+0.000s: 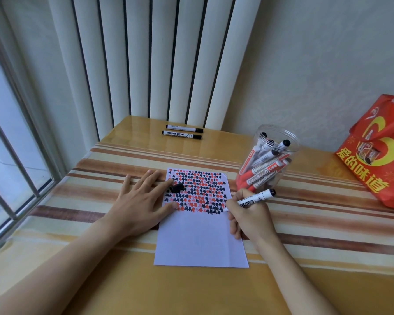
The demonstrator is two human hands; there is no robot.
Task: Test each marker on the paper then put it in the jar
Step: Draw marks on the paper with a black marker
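Observation:
A white sheet of paper lies on the table, its upper half covered with rows of black and red marks. My right hand grips an uncapped black marker, tip touching the paper at the right end of the lowest row. My left hand lies flat with fingers spread, pressing on the paper's left edge. The marker's black cap rests on the paper by my left fingertips. A clear plastic jar holding several red and black markers stands just behind my right hand. Two capped black markers lie at the table's far edge.
The table has a glossy striped orange and cream cover. A red gift bag stands at the right. White radiator fins rise behind the table, and a window runs along the left.

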